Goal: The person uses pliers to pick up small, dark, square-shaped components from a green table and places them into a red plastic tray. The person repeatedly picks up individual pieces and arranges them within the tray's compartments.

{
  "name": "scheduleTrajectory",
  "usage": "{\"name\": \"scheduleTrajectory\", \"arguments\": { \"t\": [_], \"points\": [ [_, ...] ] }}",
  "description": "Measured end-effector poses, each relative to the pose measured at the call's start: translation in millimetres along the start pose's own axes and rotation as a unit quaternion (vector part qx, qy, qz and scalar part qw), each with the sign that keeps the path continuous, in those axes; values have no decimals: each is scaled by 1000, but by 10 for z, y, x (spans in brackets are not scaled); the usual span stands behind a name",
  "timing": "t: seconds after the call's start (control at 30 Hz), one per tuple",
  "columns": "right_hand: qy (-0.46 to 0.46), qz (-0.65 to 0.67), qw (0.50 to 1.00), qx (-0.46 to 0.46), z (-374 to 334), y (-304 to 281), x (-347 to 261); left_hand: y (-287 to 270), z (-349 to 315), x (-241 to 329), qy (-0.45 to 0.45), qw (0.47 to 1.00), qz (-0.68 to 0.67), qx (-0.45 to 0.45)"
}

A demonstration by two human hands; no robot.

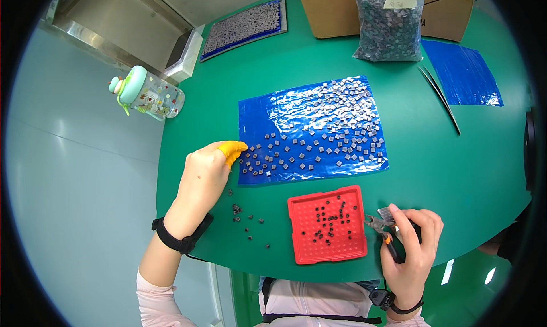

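Observation:
My left hand (206, 164), with yellow finger covers on its fingertips, pinches at the left edge of a blue plastic sheet (268, 111). Whatever lies between those fingertips is hidden. Small grey square pieces (302, 166) are scattered over the sheet, most densely at its far right. My right hand (415, 241) is closed around cutting pliers (388, 239) with black and orange handles, their jaws at the right rim of a red tray (296, 238). A ridged silver strip (386, 215) shows beside its fingers. Several small dark pieces (326, 219) lie in the dimpled tray.
Loose dark pieces (237, 209) lie left of the tray. Tweezers (441, 99) rest beside another blue sheet (464, 73). A filled clear bag (390, 28) stands before a cardboard box (327, 13). A bottle (154, 93) and a piece-covered board (245, 28) are at the far left.

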State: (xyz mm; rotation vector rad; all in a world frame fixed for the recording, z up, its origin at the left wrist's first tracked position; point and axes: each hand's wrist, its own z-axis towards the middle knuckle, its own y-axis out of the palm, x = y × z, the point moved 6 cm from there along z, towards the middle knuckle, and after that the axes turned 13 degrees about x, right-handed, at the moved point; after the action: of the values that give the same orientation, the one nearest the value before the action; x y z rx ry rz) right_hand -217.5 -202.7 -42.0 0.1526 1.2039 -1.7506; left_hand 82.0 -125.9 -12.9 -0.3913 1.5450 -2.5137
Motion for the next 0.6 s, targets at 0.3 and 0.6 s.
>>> {"name": "scheduleTrajectory", "arguments": {
  "t": [0.3,0.6],
  "points": [
    [-2,4,1000,5,9,-2,-19,-201,-81,36,-27,998,19,60],
    [4,13,1000,8,-1,-5,-14,-368,-505,455,-21,994,-41,-104]
  ]
}}
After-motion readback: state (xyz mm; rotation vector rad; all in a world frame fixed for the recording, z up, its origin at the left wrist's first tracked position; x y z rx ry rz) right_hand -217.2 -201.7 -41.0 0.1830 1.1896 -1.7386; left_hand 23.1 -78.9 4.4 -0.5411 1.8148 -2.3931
